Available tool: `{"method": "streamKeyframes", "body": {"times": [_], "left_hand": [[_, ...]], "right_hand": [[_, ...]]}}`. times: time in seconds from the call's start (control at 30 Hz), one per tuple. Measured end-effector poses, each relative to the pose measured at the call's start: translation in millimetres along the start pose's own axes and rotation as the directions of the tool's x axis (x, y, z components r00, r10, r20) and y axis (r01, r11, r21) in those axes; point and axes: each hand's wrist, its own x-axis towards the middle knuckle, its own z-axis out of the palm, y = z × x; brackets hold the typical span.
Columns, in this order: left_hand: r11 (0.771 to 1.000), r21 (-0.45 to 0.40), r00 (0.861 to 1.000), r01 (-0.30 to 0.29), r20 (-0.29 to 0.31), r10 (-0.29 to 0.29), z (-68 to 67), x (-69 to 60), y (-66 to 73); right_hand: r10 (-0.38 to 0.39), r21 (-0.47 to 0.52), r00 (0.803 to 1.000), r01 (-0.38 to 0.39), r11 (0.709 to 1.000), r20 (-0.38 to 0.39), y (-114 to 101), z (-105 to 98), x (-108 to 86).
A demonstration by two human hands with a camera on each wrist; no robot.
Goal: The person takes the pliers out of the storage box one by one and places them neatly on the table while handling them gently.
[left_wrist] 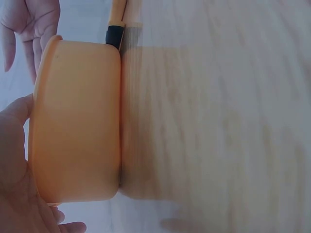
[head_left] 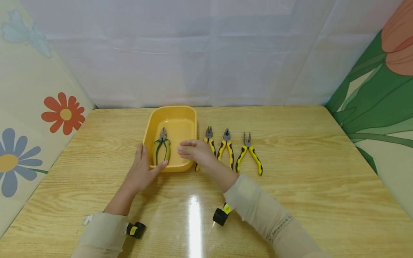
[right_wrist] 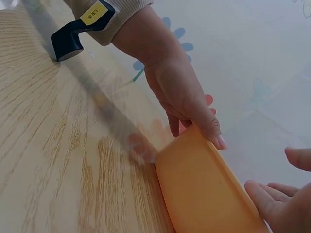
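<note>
A yellow plastic bin (head_left: 172,168) stands on the wooden table, and one pair of pliers (head_left: 157,152) with yellow-green handles lies in its left half. My left hand (head_left: 142,175) grips the bin's near left corner, thumb over the rim and fingers along the outer wall. Over the bin's right rim hovers my right hand (head_left: 201,154), fingers fairly straight and holding nothing; whether it touches the rim I cannot tell. Its fingers also show beside the rim in the right wrist view. Under and beside that hand lie combination pliers (head_left: 209,133), partly hidden.
Right of the bin lie two more yellow-and-black pliers: a middle pair (head_left: 227,135) and a right-hand pair (head_left: 247,140) with slightly parted jaws. A white cloth (head_left: 200,64) hangs behind the table (head_left: 306,161). Flower-painted panels (head_left: 64,114) flank both sides.
</note>
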Motion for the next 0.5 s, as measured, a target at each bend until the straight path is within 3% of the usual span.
{"method": "streamKeyframes", "body": {"times": [0.5], "left_hand": [[1.000,0.004,1.000,-0.019,-0.009,0.019,-0.8,-0.3,-0.3]], "right_hand": [[0.016,0.000,1.000,-0.016,1.000,0.012,1.3,9.7,7.4]]}}
